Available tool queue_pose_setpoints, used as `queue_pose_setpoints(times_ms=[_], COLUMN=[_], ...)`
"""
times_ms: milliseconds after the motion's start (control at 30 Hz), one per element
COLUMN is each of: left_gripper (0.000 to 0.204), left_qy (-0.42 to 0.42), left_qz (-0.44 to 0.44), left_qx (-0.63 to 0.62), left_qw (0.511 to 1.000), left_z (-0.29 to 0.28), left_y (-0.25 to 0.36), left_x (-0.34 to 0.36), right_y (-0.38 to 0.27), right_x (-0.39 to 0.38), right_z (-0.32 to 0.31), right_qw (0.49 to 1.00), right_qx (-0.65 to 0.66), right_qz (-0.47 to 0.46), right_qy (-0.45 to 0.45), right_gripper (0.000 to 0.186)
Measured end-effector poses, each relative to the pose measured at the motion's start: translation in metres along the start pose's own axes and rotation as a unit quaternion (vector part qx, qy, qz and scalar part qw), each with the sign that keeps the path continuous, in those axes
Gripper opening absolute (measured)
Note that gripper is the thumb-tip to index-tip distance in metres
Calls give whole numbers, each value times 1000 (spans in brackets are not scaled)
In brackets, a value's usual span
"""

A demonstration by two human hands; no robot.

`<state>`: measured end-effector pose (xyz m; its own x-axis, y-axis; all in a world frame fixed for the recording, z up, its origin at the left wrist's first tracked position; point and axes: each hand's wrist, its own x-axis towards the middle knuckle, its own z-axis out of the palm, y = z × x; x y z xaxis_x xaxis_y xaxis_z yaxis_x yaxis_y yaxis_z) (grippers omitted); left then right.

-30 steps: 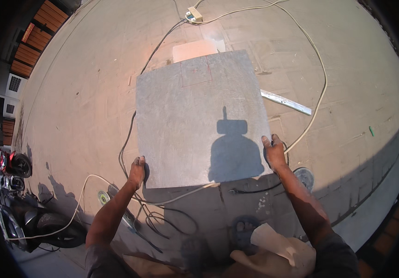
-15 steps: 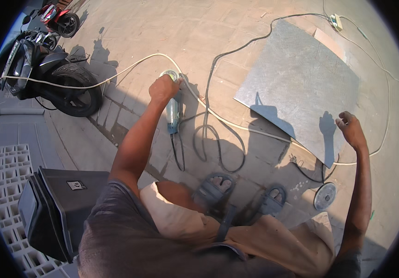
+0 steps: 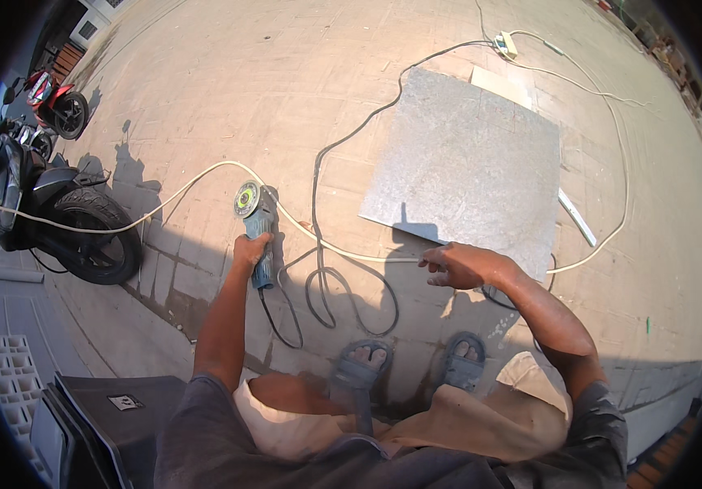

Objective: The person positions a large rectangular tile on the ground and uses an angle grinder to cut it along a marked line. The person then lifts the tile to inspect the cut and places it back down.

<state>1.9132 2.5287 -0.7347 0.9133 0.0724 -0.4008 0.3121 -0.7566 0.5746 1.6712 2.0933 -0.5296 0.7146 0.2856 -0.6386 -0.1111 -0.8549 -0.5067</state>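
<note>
My left hand (image 3: pixel 251 251) is closed around the blue body of an angle grinder (image 3: pixel 260 222). The grinder's round disc end (image 3: pixel 247 198) points away from me, and its dark cord (image 3: pixel 273 322) trails from the near end. My right hand (image 3: pixel 465 266) hovers by the near edge of a large grey square slab (image 3: pixel 469 159), fingers loosely bent and apart. Nothing shows between those fingers. A cream cable (image 3: pixel 351 253) runs past the grinder and passes behind the right hand, where touching or apart is hard to tell.
A black motorbike (image 3: pixel 82 220) and a red one (image 3: pixel 57 104) stand at the left. A cream socket block (image 3: pixel 505 45) lies beyond the slab, and a metal strip (image 3: pixel 577 218) lies to its right. Dark cord loops (image 3: pixel 351 326) lie before my sandals (image 3: pixel 363 363). A dark bin (image 3: pixel 127 424) stands near left.
My left hand has gone from the grinder's disc end to its body. My right hand has swung left to the slab's near edge. The view has shifted too.
</note>
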Motion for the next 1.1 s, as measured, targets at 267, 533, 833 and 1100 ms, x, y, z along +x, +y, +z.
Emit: queue_pose_setpoints(times_ms=[267,533,833,1100], left_gripper=[44,58,70,63], left_qy=[13,-126,-321,-371], left_qz=[150,245,337,278], left_qx=[-193,-343,-281,-477], left_qw=[969,898,839,747], left_z=[-77,-24,-3,28], left_y=[223,336,347,376], left_x=[-57,-148,-179,-208], right_y=[-35,-80,-40,-25], right_x=[25,83,25,3], right_z=[-48,-95,-63,-71], right_qw=[959,830,716,740], right_qx=[165,439,536,547], right_qz=[-152,-235,-324,-297], right_qy=[176,252,309,255], right_gripper=[73,107,88,92])
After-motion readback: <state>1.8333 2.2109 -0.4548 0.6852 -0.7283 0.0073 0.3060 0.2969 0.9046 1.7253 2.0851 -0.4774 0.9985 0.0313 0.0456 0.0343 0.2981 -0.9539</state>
